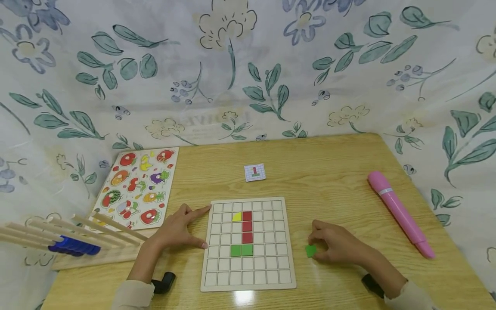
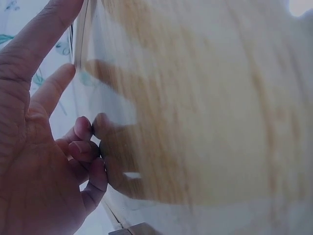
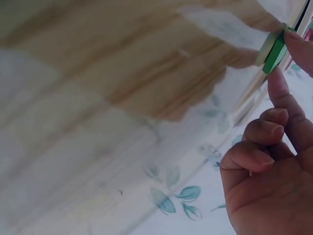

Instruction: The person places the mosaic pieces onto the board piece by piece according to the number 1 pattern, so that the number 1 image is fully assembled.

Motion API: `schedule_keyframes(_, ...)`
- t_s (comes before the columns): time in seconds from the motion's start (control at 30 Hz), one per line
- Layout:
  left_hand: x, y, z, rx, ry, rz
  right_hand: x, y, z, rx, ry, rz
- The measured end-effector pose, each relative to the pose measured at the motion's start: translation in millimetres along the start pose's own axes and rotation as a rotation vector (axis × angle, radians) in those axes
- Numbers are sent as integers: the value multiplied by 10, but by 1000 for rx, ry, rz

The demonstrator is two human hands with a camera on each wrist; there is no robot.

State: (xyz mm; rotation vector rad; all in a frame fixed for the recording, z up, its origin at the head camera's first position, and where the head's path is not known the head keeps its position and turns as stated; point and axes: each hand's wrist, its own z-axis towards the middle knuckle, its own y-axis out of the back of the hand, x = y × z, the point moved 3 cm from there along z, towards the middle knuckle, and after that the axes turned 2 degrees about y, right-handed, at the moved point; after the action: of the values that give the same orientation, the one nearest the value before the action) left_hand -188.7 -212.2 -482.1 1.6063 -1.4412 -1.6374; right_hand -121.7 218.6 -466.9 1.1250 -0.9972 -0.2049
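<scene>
A pale square grid board (image 1: 269,260) lies on the wooden table, bearing a column of red squares (image 1: 247,226), a yellow quarter-round tile (image 1: 237,217) at upper left and two green squares (image 1: 236,250) below. My left hand (image 1: 176,228) touches the board's left edge with thumb and index finger spread; its other fingers bend against the tabletop in the left wrist view. To the right of the board, my right hand (image 1: 337,243) pinches a loose green square tile (image 1: 311,251) between thumb and index finger. That tile stands tilted at the fingertips in the right wrist view.
Behind the board lies a small printed pattern card (image 1: 255,172). At left are a fruit puzzle board (image 1: 135,185) and a wooden peg rack (image 1: 116,252) with blue rings. A pink pen-shaped object (image 1: 401,213) lies at right. A floral cloth (image 1: 271,64) hangs behind the table.
</scene>
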Motion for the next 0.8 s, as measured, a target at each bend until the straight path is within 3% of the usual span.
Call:
schedule_keyframes(0.2, -14, 8, 4, 5, 2, -8, 95, -38, 128, -34, 33, 34)
schedule_keyframes(0.4, -12, 8, 4, 3, -1, -9, 289, -124, 389, 8, 45, 60)
schedule_keyframes(0.8, 1, 3, 4, 0, -12, -5, 604, -370, 828, 84, 88, -100)
